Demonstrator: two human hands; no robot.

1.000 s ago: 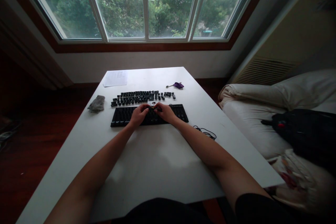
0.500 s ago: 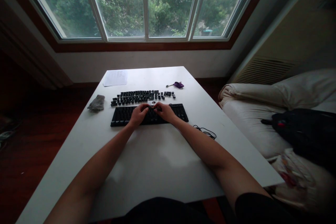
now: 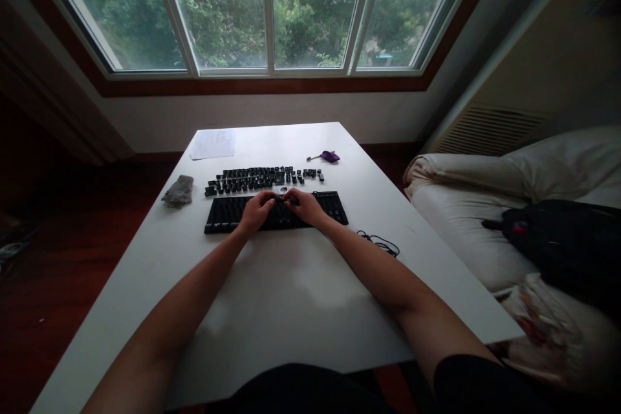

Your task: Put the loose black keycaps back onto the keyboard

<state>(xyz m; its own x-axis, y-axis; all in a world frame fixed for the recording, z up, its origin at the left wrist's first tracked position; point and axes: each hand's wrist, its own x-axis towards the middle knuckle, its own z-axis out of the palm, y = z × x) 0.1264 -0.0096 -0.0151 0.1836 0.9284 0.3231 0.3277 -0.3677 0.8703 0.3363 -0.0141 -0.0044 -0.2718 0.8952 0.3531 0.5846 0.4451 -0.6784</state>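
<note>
A black keyboard (image 3: 224,215) lies across the white table (image 3: 276,297) in front of me. Over its middle, my left hand (image 3: 257,212) is closed in a pinch at a small dark piece (image 3: 280,199). Fingertips of my right hand (image 3: 305,207) pinch at the same spot from the other side, close to the left ones. What the piece is, I cannot make out, since fingers cover most of it. Just beyond the keyboard, several loose black keycaps (image 3: 250,180) stand in rows. Between them and my fingers lies a small pale item (image 3: 283,190), too small to name.
A grey cloth (image 3: 178,191) lies left of the keycaps, and paper (image 3: 213,143) at the far left corner. Far right are a small brush (image 3: 314,158) and a purple item (image 3: 330,156). A coiled black cable (image 3: 381,244) rests right of the keyboard. A sofa (image 3: 446,233) stands beyond the right edge.
</note>
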